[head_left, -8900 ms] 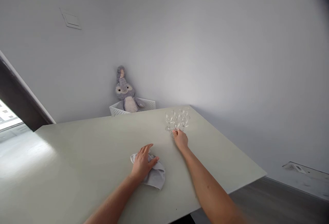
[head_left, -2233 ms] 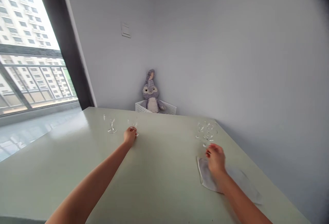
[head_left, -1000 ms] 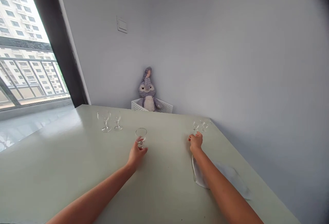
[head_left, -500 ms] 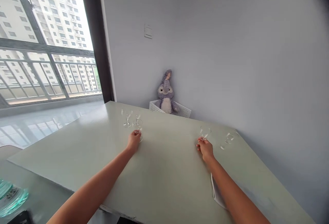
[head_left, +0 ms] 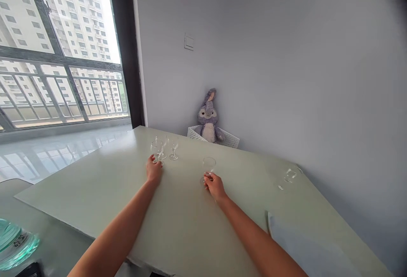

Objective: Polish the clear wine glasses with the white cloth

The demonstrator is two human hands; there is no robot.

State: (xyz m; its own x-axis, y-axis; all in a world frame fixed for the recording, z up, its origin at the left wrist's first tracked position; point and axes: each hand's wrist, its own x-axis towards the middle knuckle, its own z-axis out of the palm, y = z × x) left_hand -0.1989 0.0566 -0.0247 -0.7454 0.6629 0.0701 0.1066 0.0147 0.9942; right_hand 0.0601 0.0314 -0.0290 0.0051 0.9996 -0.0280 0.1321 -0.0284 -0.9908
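My left hand (head_left: 154, 171) is closed round the lower part of a clear stemmed glass (head_left: 157, 146) at the left of the table. Two more stemmed glasses stand close by, one just behind it (head_left: 163, 143) and one to its right (head_left: 173, 144). Near the middle of the table, my right hand (head_left: 214, 185) pinches the stem of another upright glass (head_left: 209, 164); its fingers partly hide the stem and foot. A further clear glass (head_left: 290, 176) stands apart at the far right.
The pale table (head_left: 190, 226) has a light cloth (head_left: 305, 243) at its right front. Beyond the back edge, a plush rabbit (head_left: 208, 120) sits in a white basket (head_left: 231, 140). At lower left are a greenish clear container (head_left: 17, 245) and a dark object (head_left: 29, 270).
My right hand has moved left with its glass, towards the middle. My left hand and its glass have shifted left, to the front of the other two. The view has shifted slightly.
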